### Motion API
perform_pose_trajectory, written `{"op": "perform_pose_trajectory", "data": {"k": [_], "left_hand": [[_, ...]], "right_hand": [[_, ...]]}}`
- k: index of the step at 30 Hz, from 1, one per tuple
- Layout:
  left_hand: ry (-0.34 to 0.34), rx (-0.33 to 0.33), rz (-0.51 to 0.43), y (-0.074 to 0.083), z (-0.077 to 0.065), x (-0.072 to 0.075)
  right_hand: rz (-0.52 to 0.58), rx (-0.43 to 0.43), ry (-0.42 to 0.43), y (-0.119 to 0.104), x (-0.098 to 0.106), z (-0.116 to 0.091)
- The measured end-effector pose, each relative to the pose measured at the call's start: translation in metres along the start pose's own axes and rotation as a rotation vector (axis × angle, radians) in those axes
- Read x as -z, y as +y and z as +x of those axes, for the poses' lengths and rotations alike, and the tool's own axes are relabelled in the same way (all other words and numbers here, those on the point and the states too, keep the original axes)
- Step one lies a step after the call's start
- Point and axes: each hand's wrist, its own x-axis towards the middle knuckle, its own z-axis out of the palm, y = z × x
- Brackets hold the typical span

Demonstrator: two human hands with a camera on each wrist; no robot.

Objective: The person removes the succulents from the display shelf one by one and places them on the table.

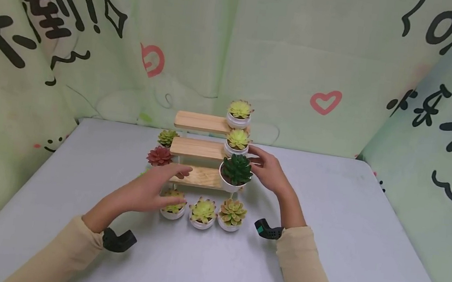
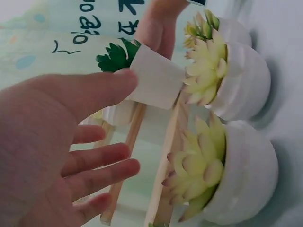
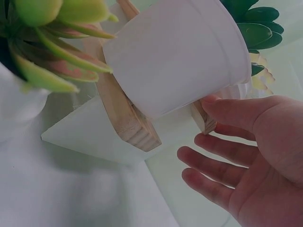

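A tiered wooden plant stand (image 1: 196,148) holds three potted succulents along its right end. The lowest is a dark green succulent (image 1: 237,169) in a white pot (image 3: 175,56). My right hand (image 1: 266,169) is beside the stand's right end, its fingers spread and loosely bent. In the right wrist view its thumb and fingertips are right at the end of a plank (image 3: 203,118). My left hand (image 1: 148,190) hovers at the stand's left front with fingers extended and nothing held. It partly covers a yellow-green succulent (image 1: 173,205) in the head view.
Two more potted succulents, a yellow-green one (image 1: 203,212) and a green-orange one (image 1: 232,213), stand in front of the stand. On its left are a red succulent (image 1: 160,156) and a green one (image 1: 167,137). A printed curtain (image 1: 279,64) hangs behind the white table (image 1: 326,206).
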Motion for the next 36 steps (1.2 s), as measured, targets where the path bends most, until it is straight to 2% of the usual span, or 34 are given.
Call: {"op": "perform_pose_trajectory", "data": {"k": [7,14,19,25,36], "left_hand": [[0.175,0.004,-0.087,0.0,0.013,0.003],[0.274,0.052,-0.208,0.0,0.035,0.004],[0.298,0.1,-0.301,0.0,0.052,0.006],[0.305,0.142,-0.365,0.002,0.073,0.012],[0.308,0.122,-0.436,0.003,0.112,0.019]], "right_hand": [[0.001,-0.013,-0.001,0.002,-0.001,0.0],[0.0,-0.011,-0.002,0.003,-0.001,0.002],[-0.008,-0.023,-0.002,0.003,-0.001,0.002],[-0.003,-0.015,0.0,0.002,-0.001,0.001],[0.002,-0.003,-0.002,0.001,0.0,0.0]]}}
